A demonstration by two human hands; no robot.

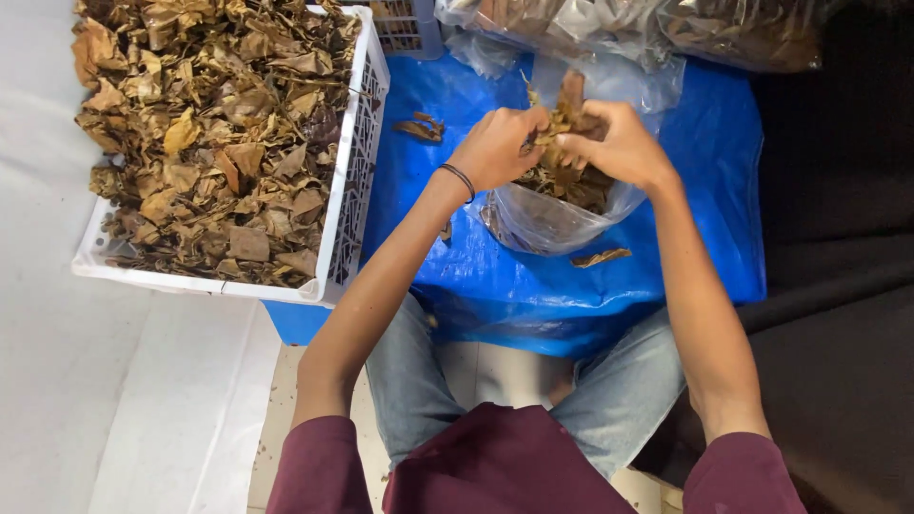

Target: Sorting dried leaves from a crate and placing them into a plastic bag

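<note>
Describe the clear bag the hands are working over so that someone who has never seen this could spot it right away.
Start at the blue sheet spread to the right of the white crate of dry leaves. Near its middle sits the open clear plastic bag, partly filled with brown leaves, with the left hand and right hand gripping leaves over its mouth. The fuller bags lie untouched at the sheet's far edge.

The fingertips of the left hand (497,146) and right hand (619,143) vanish into the bunch of dry brown leaves (564,122), so the grip itself can't be read. Above that bunch, the clear plastic bags of leaves (609,24) run off the top edge, as does the white slatted plastic crate (357,167) to its left.
</note>
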